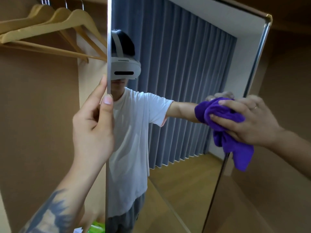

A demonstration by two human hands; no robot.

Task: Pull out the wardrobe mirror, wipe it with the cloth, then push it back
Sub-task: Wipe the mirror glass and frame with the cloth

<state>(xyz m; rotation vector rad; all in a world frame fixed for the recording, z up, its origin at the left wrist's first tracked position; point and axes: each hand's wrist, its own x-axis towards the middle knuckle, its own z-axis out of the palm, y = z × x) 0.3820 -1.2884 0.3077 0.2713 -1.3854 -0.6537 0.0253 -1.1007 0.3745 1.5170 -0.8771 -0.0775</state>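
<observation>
Mirror (176, 81) stands pulled out from the wardrobe, its metal-framed near edge running vertically through the middle-left of the head view, its far edge at right. Left hand (94, 130) grips the near edge: thumb on the front of the frame, fingers curled round behind it. Forearm below shows a dark tattoo. Right hand (249, 120) presses a bunched purple cloth (225, 121) against the glass close to the far edge, at about mid-height of the visible pane; fingers spread and bent over the wad, a ring on one finger. A loose tail of cloth hangs below the hand, across the far frame. The glass reflects the person in a white T-shirt and headset, the cloth arm, blue-grey pleated curtains and a wooden floor. Left of the mirror, wooden hangers (50, 29) hang inside the brown wardrobe. A green object (97, 228) sits at bottom edge, too cropped to identify.
</observation>
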